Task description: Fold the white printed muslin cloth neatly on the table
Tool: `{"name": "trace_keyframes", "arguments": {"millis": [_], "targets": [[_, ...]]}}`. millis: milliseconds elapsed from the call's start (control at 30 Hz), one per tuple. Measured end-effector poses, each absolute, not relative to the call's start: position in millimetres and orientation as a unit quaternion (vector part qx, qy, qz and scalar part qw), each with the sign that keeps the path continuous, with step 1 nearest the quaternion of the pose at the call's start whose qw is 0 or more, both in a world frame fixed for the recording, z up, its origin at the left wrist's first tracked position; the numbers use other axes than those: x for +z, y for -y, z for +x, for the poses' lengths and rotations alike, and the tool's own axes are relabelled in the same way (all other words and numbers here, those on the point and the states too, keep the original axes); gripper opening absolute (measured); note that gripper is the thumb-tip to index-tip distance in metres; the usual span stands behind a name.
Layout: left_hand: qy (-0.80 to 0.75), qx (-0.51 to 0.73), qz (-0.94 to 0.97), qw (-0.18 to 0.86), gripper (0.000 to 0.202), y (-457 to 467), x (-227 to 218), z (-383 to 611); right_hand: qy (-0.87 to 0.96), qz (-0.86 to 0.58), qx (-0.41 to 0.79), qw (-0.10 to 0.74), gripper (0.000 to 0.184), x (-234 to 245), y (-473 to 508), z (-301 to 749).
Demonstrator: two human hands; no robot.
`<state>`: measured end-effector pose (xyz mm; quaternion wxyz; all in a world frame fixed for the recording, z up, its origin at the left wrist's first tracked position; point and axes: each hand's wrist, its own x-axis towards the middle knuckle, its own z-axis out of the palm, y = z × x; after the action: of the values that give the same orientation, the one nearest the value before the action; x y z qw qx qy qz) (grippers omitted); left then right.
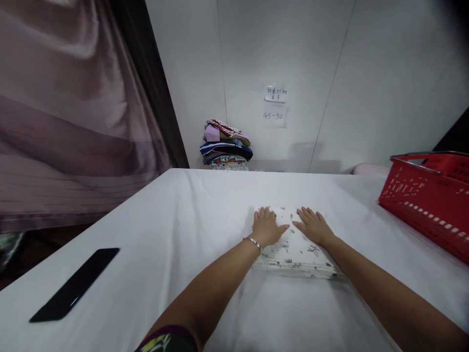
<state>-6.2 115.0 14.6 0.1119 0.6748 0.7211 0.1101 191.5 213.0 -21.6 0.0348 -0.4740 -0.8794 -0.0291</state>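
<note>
A folded white cloth (296,252) with small dark printed motifs lies in several layers on the white-covered table (198,234). My left hand (266,226) rests flat on its far left part, fingers spread, with a silver bracelet at the wrist. On the far right part of the same cloth lies my right hand (313,226), palm down and fingers apart. Both thumbs point inward, with a strip of printed fabric showing between them. Neither hand grasps the cloth; they only touch its top.
A red plastic basket (428,195) with a metal handle stands at the right. A flat black object (75,286) lies at the table's left. Folded clothes (226,144) are stacked beyond the far edge, by a wall with paper notes (275,105). A pinkish curtain (73,107) hangs left.
</note>
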Motion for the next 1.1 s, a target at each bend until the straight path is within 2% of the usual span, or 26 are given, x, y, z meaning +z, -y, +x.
{"name": "trace_keyframes", "arguments": {"millis": [167,300,467,600,667,867,1033,1100], "targets": [[-0.74,0.118,0.659,0.067,0.085,-120.5,-0.4,-12.1,0.877,-0.479,-0.021,0.021,0.066,-18.2,-210.4,191.3],[-0.741,0.114,0.656,0.087,0.085,-119.2,-6.5,-12.2,0.875,-0.484,0.004,0.007,0.067,-11.7,-211.3,189.1],[-0.738,0.141,0.648,0.123,0.078,-116.8,6.4,-14.6,0.87,-0.491,0.041,-0.002,0.063,-0.8,-207.4,191.4],[-0.753,0.22,0.609,0.121,0.065,-103.9,11.6,-25.1,0.839,-0.539,0.045,0.058,0.06,-3.0,-193.5,220.1],[-0.774,0.248,0.571,0.114,0.063,-93.7,12.3,-29.0,0.807,-0.577,0.085,0.097,0.062,-6.6,-184.5,240.5],[-0.804,0.267,0.497,0.187,0.063,-75.5,20.3,-34.5,0.721,-0.637,0.214,0.166,0.08,-17.3,-161.9,280.7],[-0.8,0.281,0.479,0.226,0.067,-70.2,25.2,-37.0,0.738,-0.595,0.268,0.172,0.082,-11.1,-174.6,287.8],[-0.797,0.286,0.473,0.243,0.065,-61.0,22.2,-27.7,0.755,-0.581,0.253,0.168,0.083,3.0,-195.2,287.1]]}}
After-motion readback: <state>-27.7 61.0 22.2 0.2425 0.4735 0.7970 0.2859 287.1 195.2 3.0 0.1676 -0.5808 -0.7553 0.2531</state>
